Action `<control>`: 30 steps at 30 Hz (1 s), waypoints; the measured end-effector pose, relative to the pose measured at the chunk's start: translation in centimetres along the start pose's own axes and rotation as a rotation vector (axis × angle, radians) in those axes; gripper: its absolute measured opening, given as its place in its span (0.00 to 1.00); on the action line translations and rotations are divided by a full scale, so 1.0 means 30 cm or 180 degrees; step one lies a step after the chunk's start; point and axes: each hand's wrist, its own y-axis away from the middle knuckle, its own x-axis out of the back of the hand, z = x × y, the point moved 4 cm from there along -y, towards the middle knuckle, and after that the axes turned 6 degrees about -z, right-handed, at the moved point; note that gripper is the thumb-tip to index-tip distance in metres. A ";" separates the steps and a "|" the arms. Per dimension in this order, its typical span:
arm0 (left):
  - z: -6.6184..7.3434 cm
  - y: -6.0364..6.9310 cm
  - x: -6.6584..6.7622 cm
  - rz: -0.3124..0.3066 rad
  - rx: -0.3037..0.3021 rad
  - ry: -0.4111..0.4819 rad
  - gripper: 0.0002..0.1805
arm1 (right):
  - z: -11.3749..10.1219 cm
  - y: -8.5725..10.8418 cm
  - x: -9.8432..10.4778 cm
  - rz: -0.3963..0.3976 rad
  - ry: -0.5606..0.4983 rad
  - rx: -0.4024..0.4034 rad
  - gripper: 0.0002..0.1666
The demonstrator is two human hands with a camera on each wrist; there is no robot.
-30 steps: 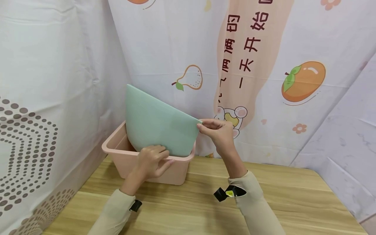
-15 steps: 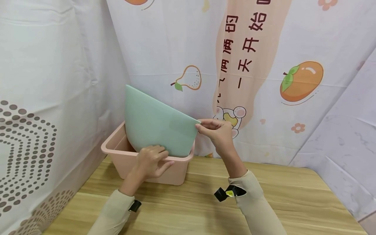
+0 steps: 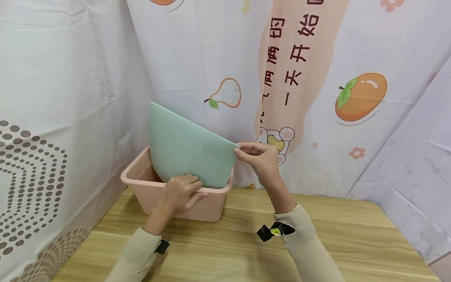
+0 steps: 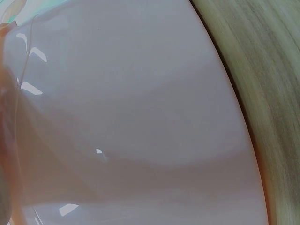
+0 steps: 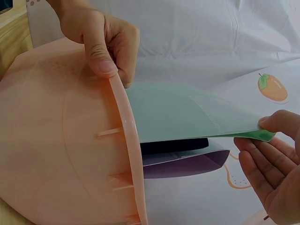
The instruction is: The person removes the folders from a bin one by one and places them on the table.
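Head view: barely anything shifts over this last second. The mint folder (image 3: 190, 145) stays propped in the pink bin (image 3: 208, 207), its upper part above the rim, so this looks like a steadying hold. Beyond the bin's right end and higher than its rim, the right hand (image 3: 258, 156) reaches in from the side, grip pinching the folder's corner. The left hand (image 3: 181, 194) arches over the bin's near rim, grip clasping it.

Left wrist view: bin wall nearly everywhere, surface (image 4: 262, 70) alongside; that grip can't be judged from here.

Right wrist view: there's the pinch, thumb on one face of the corner, fingers on the other! A purple folder (image 5: 187, 166) and a dark item (image 5: 176, 146) also jut from the bin, on the mint folder's side away from the left hand.
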 end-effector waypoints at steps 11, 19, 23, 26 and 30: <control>-0.003 0.012 -0.010 -0.0013 0.0001 0.0036 0.31 | 0.005 0.005 -0.002 -0.0031 0.0008 -0.0047 0.15; -0.001 0.012 -0.012 0.0001 0.0008 0.0035 0.31 | 0.013 0.004 0.006 -0.0009 -0.0049 -0.0020 0.15; 0.000 0.009 -0.018 0.0001 0.0012 0.0049 0.31 | 0.006 0.002 0.019 0.0068 -0.0220 0.0051 0.17; -0.001 0.007 -0.018 0.0000 0.0020 0.0039 0.31 | -0.006 -0.001 0.030 0.0119 -0.0388 0.0122 0.17; -0.005 0.008 -0.012 0.0014 0.0034 0.0046 0.30 | -0.019 -0.004 0.040 0.0138 -0.0508 0.0175 0.12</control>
